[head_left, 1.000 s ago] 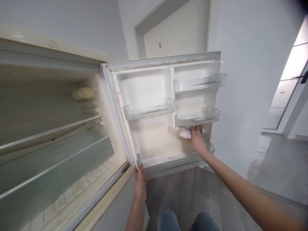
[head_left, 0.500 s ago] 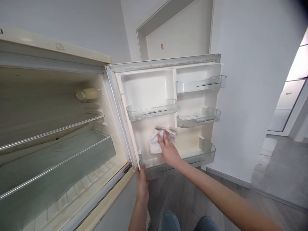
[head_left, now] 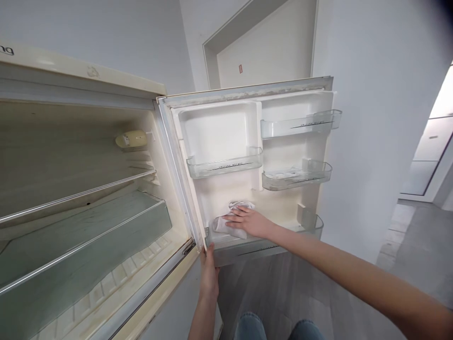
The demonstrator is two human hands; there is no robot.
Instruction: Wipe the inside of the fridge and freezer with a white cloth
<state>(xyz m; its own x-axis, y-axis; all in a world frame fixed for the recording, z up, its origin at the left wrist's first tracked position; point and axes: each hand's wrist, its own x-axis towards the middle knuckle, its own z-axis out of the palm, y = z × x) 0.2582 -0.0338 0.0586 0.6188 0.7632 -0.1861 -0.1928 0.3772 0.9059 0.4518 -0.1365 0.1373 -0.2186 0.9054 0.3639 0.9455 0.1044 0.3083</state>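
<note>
An old cream fridge stands open, its door (head_left: 226, 127) swung out to the right with clear plastic door bins. My right hand (head_left: 247, 221) lies flat, fingers stretched leftward, pressing a crumpled white cloth (head_left: 228, 223) against the lower inner door panel just above the bottom bin (head_left: 265, 243). My left hand (head_left: 208, 276) grips the door's lower left corner from below, fingers curled round the edge.
The fridge interior (head_left: 71, 198) on the left has glass shelves and a drawer cover. Two upper door bins (head_left: 300, 123) and a middle one (head_left: 296, 175) sit above my hand. Grey wood floor and my knees in jeans (head_left: 272, 328) are below; a white wall stands behind the door.
My right hand swept the cloth from under the middle right bin leftward and down to the lower left of the door panel. The left hand kept its hold on the door corner.
</note>
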